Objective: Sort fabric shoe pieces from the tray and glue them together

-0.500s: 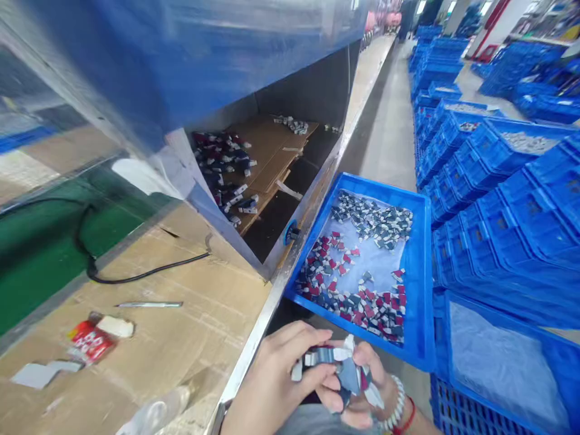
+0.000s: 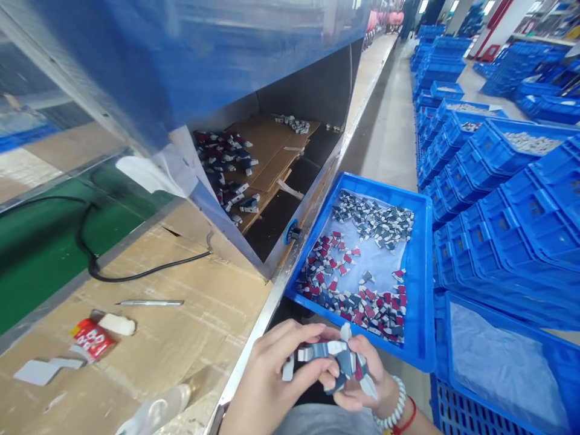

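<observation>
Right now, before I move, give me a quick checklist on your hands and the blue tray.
1. Grip: left hand and right hand both on the bundle of small flat parts: ok.
2. Number of parts in the bundle: cannot tell, fingers hide some.
3. Loose parts lying inside the rim of the blue plastic tray: ok.
4. Hands touching the tray: cannot tell, they overlap its near edge in view.
5. Slim metal tool on the cardboard-covered bench, apart from both hands: ok.

Blue plastic crates [image 2: 512,211] stacked along the aisle, right; blue tray [image 2: 426,272] of small red and grey parts [image 2: 357,296], centre; cardboard sheet [image 2: 203,284] bearing black cable [image 2: 149,267], thin metal tool [image 2: 149,302] and red packet [image 2: 93,339], left.
</observation>
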`<move>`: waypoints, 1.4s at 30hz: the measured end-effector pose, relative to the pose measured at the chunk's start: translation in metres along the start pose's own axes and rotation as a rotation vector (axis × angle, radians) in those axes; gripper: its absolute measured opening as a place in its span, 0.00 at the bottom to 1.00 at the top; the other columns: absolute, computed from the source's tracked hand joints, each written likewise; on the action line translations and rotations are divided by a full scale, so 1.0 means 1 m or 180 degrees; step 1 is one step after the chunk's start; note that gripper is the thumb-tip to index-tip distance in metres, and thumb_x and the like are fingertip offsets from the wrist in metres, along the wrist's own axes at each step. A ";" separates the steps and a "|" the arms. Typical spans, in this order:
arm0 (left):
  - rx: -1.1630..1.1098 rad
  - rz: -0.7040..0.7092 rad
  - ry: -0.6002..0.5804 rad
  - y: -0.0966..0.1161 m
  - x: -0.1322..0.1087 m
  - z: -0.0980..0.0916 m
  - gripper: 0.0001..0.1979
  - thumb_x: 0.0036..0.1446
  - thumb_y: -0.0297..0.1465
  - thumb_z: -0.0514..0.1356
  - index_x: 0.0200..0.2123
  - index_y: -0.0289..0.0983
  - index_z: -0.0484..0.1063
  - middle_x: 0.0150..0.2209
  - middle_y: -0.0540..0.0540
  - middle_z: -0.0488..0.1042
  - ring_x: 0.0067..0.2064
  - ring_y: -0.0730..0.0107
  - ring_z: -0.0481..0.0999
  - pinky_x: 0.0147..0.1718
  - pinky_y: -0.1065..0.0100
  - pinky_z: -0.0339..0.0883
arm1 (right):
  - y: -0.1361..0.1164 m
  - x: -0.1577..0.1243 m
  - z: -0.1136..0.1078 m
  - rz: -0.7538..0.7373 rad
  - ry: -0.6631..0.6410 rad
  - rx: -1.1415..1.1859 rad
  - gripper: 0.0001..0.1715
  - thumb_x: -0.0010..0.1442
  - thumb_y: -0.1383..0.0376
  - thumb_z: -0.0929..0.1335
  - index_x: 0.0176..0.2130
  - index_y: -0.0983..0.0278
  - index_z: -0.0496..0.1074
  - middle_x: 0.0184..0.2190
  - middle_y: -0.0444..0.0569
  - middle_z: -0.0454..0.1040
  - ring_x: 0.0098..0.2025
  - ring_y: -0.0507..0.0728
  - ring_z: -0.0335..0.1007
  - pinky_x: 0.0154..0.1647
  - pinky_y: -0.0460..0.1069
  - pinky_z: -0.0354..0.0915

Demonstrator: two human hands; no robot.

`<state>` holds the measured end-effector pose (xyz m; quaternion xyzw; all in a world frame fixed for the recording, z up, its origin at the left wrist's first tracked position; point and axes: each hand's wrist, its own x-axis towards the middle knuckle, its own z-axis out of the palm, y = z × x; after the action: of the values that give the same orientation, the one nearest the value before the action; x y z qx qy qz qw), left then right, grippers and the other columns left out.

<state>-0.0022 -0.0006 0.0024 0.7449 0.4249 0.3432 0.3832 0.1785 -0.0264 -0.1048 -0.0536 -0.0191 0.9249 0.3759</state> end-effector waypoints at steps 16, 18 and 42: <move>-0.0709 -0.0977 0.0284 -0.021 0.016 0.003 0.09 0.55 0.35 0.67 0.40 0.44 0.82 0.31 0.49 0.76 0.31 0.72 0.75 0.30 0.73 0.67 | -0.017 0.001 0.014 -0.1045 0.0573 0.0012 0.20 0.62 0.50 0.70 0.50 0.55 0.74 0.32 0.43 0.70 0.34 0.51 0.67 0.17 0.39 0.54; -0.0844 -0.1080 0.0347 -0.020 0.016 0.005 0.09 0.54 0.36 0.68 0.39 0.43 0.83 0.31 0.49 0.75 0.30 0.72 0.74 0.30 0.73 0.67 | -0.018 -0.002 0.011 -0.1067 0.0637 -0.0167 0.20 0.62 0.49 0.70 0.51 0.53 0.74 0.34 0.44 0.72 0.35 0.52 0.68 0.16 0.39 0.53; 0.0273 0.0860 0.1271 -0.017 0.007 0.033 0.26 0.57 0.20 0.64 0.57 0.46 0.69 0.39 0.50 0.78 0.40 0.69 0.77 0.41 0.71 0.72 | -0.020 -0.013 0.037 -0.2236 0.0767 -0.4504 0.11 0.55 0.63 0.75 0.40 0.52 0.82 0.60 0.55 0.66 0.40 0.59 0.75 0.45 0.58 0.72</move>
<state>0.0219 0.0019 -0.0271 0.7279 0.4030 0.5134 0.2102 0.1972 -0.0211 -0.0650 -0.3698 -0.5765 0.5087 0.5216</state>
